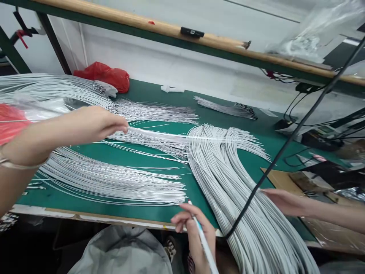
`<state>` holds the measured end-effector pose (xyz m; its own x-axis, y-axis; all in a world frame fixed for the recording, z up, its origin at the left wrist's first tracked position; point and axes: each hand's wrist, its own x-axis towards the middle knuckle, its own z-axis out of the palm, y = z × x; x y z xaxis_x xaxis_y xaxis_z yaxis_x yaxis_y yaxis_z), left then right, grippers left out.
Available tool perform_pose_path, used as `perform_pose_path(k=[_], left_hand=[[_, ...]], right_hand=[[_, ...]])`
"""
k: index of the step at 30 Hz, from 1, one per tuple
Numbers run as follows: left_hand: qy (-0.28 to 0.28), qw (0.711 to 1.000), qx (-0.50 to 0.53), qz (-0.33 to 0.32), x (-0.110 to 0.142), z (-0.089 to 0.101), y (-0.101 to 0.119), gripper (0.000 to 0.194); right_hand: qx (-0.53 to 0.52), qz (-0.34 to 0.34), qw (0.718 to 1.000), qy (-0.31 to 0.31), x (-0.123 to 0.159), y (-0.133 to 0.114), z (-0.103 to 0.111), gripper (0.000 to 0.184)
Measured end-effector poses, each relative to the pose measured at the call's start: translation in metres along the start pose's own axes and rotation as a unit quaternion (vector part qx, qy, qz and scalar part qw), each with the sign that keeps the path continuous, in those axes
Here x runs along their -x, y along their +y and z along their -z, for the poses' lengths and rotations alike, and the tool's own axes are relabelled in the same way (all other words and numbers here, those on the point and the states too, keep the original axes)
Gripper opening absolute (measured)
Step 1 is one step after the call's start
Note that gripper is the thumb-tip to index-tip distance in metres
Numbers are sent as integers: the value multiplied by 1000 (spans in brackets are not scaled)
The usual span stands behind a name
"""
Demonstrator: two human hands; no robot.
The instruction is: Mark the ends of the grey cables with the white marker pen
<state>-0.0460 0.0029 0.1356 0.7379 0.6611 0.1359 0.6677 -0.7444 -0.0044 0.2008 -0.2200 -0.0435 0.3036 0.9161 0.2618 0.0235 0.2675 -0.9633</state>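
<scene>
My left hand [107, 123], with a band at its wrist, reaches in from the left. Its fingers are pinched on a white wire [159, 134] that stretches to the right, blurred, over the other wires. Low in the middle, my right hand [196, 232] grips a white and light-blue pen [203, 238], its red tip pointing up and away. Just beyond that tip lie the ends of a loose bundle of white wires [128, 182]. Right of both hands, a thick bundle of grey-white wires [225, 182] bends over the table's front edge.
Another person's hand [282, 199] touches the thick bundle from the right. A black cable [273, 169] crosses the view diagonally. More wires [228, 107] and a red bag [105, 76] lie on the green table [94, 154]. Behind runs a shelf edge [128, 17]; cardboard [275, 177] is at right.
</scene>
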Motion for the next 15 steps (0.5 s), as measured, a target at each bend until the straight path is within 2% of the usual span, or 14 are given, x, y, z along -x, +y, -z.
perform_pose_path(k=[3,7,11,13,15], left_hand=[[-14,998,-60,25,-41,-29,-34,33],[-28,999,-36,19,-79,-90,-61,36],[-34,999,-6,10,-88,-147,-77,43],[-25,1000,3,11,-86,-164,-82,47],[-12,1000,9,15,-83,-174,-82,50]], right_hand=[[40,2,999,-24,3,7,-5,21],[71,9,997,-5,1,11,-2,20],[91,-7,995,45,0,14,7,22],[99,-15,992,75,0,14,11,23],[102,-23,988,112,-1,14,14,24]])
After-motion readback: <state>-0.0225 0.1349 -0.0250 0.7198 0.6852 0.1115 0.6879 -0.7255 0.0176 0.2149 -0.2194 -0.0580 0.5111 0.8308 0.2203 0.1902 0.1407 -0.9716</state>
